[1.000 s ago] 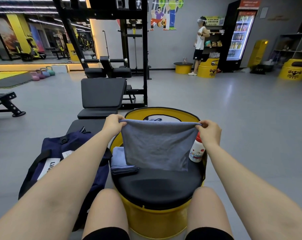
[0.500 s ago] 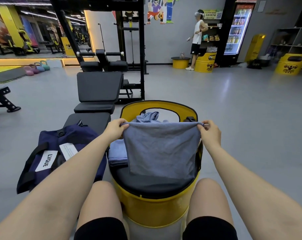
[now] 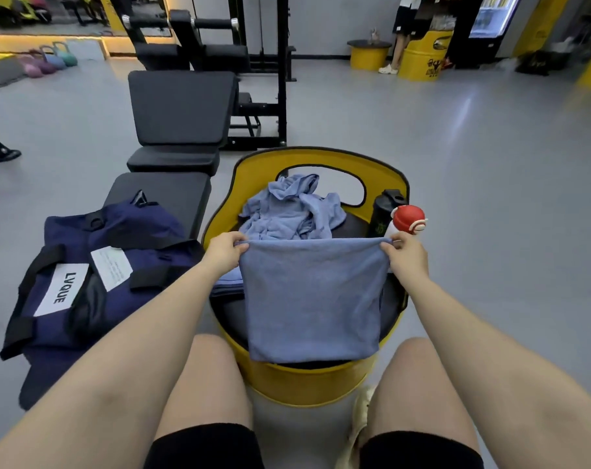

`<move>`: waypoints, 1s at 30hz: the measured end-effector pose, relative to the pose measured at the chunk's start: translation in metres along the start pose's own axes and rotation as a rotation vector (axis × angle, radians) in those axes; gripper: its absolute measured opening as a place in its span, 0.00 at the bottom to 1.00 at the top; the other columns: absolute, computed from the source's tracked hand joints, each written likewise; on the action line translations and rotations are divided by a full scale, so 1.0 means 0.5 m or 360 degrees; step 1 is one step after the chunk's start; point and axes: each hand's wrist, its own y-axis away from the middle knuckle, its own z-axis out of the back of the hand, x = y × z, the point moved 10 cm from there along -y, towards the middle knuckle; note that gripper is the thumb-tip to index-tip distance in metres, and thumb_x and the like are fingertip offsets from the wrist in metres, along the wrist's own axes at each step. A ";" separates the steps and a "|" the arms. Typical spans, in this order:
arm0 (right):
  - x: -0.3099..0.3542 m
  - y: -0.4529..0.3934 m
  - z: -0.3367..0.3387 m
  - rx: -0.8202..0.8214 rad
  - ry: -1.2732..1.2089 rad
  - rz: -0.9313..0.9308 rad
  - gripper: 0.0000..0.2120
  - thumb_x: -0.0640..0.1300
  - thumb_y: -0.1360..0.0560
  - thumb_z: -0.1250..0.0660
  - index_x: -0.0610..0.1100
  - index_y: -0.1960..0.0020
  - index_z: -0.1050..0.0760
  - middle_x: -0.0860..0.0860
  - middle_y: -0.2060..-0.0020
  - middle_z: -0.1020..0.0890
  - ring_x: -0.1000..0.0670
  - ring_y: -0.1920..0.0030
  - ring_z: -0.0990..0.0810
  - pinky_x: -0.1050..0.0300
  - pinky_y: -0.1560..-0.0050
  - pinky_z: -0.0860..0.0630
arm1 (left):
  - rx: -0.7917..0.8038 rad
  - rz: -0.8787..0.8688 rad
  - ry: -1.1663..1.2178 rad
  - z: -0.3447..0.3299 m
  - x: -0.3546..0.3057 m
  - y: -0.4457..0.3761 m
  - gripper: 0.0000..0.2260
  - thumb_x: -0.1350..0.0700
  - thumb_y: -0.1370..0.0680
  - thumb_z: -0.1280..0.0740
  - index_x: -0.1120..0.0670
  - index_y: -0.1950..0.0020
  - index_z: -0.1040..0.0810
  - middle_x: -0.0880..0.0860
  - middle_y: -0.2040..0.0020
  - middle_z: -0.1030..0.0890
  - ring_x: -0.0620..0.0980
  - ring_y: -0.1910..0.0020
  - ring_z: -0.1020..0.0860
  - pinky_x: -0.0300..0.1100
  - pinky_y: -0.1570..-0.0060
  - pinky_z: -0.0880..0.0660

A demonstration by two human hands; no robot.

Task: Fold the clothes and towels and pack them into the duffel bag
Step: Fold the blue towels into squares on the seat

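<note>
Down tilts the view since a second ago, so the crumpled pile behind now shows, while both hands keep the towel point(image 3: 312, 299) stretched out. Left hand point(image 3: 223, 252) pinches one top corner, right hand point(image 3: 405, 255) pinches the other, and the doubled cloth hangs over the black seat of the yellow drum stool point(image 3: 304, 384). Risk one: a corner slips from a pinch and the fold falls open. A folded towel point(image 3: 226, 286) lies just behind the left wrist, easy to knock loose. Further back, the crumpled clothes point(image 3: 290, 208) wait unfolded. The red-capped bottle point(image 3: 407, 220) stands near the right hand; a wide swing could tip it. The duffel bag point(image 3: 87, 275) lies on the floor to the left.
</note>
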 end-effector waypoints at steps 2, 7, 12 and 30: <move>-0.004 -0.030 -0.024 -0.0002 -0.0021 -0.0030 0.02 0.41 0.22 0.36 0.44 0.50 0.25 0.45 0.54 0.21 0.42 0.52 0.23 0.47 0.50 0.22 | -0.0030 0.0018 -0.0029 -0.007 0.016 -0.034 0.08 0.60 0.20 0.37 0.61 0.44 0.21 0.61 0.47 0.21 0.59 0.48 0.23 0.53 0.44 0.24; -0.013 -0.095 -0.070 0.0004 0.0047 -0.0061 0.05 0.41 0.21 0.37 0.43 0.47 0.24 0.47 0.53 0.23 0.47 0.53 0.27 0.57 0.54 0.34 | -0.0072 0.0091 0.0057 -0.033 0.041 -0.097 0.09 0.61 0.20 0.38 0.62 0.42 0.22 0.61 0.44 0.21 0.59 0.44 0.24 0.51 0.42 0.26; -0.031 -0.126 -0.100 0.0002 0.0084 -0.0056 0.03 0.42 0.22 0.36 0.45 0.49 0.25 0.46 0.52 0.21 0.45 0.49 0.24 0.53 0.51 0.29 | -0.0106 0.0098 0.0080 -0.057 0.048 -0.122 0.11 0.62 0.20 0.39 0.63 0.40 0.23 0.62 0.45 0.21 0.60 0.44 0.24 0.43 0.49 0.29; -0.178 0.031 -0.105 0.0129 0.0095 -0.0181 0.05 0.38 0.21 0.38 0.41 0.47 0.25 0.46 0.51 0.22 0.48 0.52 0.27 0.57 0.54 0.33 | 0.0002 0.0190 -0.0057 -0.146 0.150 0.025 0.10 0.65 0.21 0.40 0.61 0.43 0.23 0.59 0.43 0.21 0.57 0.43 0.25 0.38 0.53 0.34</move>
